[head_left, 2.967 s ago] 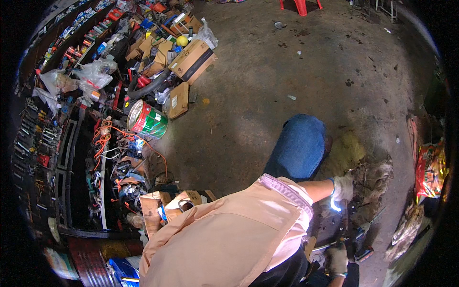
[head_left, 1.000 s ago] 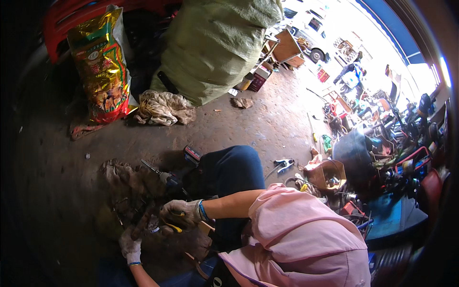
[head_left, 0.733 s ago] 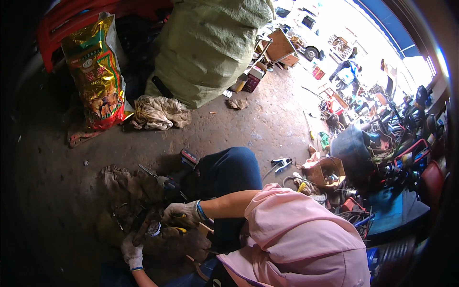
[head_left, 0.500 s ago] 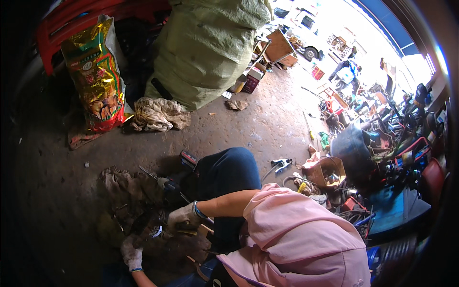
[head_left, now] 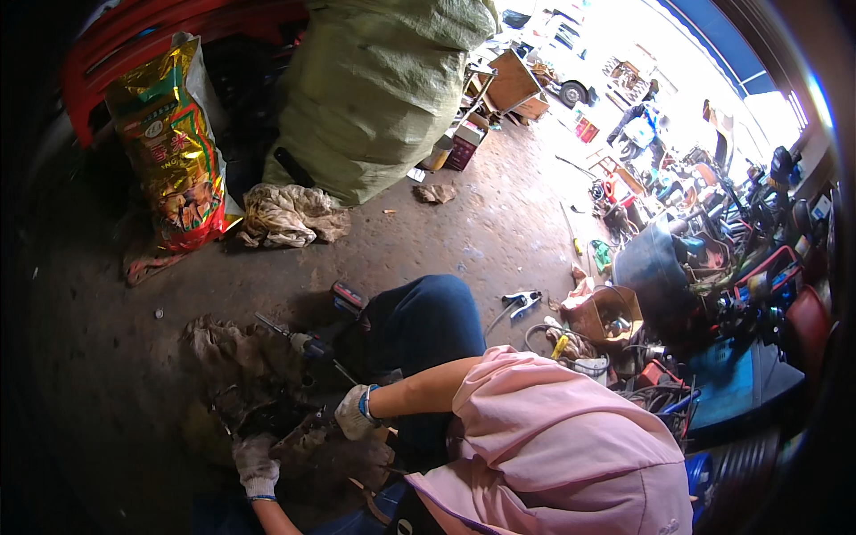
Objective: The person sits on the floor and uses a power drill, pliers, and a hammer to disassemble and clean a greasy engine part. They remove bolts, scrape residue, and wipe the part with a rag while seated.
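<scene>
Floor: concrete (head_left: 401, 245) stretches between jeaned knee (head_left: 437, 308) and bulging sack (head_left: 374, 102).
Dark part (head_left: 275, 417): between both gloves.
Left hand (head_left: 256, 464): against it, grip hidden.
Right hand (head_left: 354, 413): just beside; can't tell.

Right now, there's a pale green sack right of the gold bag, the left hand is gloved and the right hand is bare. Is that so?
Not quite: the head view shows the right hand in a pale glove, not bare. The left hand is gloved, and the pale green sack is right of the gold bag.
</scene>
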Demonstrator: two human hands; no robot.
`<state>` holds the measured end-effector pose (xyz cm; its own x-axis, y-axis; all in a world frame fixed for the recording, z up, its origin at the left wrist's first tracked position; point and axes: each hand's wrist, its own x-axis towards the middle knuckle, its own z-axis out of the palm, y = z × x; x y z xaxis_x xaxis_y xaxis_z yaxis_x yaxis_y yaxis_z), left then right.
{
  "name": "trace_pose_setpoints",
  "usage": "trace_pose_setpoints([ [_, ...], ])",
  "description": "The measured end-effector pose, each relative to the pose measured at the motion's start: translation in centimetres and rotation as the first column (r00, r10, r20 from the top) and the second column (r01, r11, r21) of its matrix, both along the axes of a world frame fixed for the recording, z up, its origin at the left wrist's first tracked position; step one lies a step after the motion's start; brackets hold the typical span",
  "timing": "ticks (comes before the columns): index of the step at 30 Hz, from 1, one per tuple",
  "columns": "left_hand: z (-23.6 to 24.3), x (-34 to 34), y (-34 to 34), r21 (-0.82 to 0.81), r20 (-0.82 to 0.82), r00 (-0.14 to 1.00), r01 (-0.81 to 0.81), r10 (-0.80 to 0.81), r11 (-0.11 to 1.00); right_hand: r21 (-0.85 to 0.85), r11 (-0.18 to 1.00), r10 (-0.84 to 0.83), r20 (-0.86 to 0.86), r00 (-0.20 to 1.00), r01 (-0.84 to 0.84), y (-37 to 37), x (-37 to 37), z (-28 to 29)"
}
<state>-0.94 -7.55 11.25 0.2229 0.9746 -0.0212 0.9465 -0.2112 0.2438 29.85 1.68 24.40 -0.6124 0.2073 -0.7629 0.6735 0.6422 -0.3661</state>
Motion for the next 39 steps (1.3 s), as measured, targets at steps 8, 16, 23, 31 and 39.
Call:
trace_pose_setpoints([
  [8,2.6,1.1,1.1,-0.001,0.048,0.998,0.041,-0.041,0.999,-0.069,0.997,-0.024,0.096,0.995,0.030,0.6,-0.2,2.2],
  [16,3.4,1.4,1.3,-0.093,0.072,0.997,0.020,-0.013,0.995,-0.062,0.997,0.062,0.086,0.994,-0.056,0.5,-0.4,1.2],
  [23,4.1,1.5,1.4,-0.161,0.033,0.999,0.023,-0.018,0.987,0.038,0.985,0.163,0.079,0.983,-0.166,0.1,-0.4,0.2],
  [31,4.6,2.0,1.4,-0.059,0.001,0.999,0.035,-0.035,0.998,0.075,0.969,0.236,0.025,0.971,-0.237,0.1,-0.3,0.4],
  [39,4.9,2.0,1.5,-0.047,-0.029,0.999,0.035,-0.036,0.998,-0.113,0.988,0.111,0.064,0.992,-0.103,0.7,-0.2,0.9],
])
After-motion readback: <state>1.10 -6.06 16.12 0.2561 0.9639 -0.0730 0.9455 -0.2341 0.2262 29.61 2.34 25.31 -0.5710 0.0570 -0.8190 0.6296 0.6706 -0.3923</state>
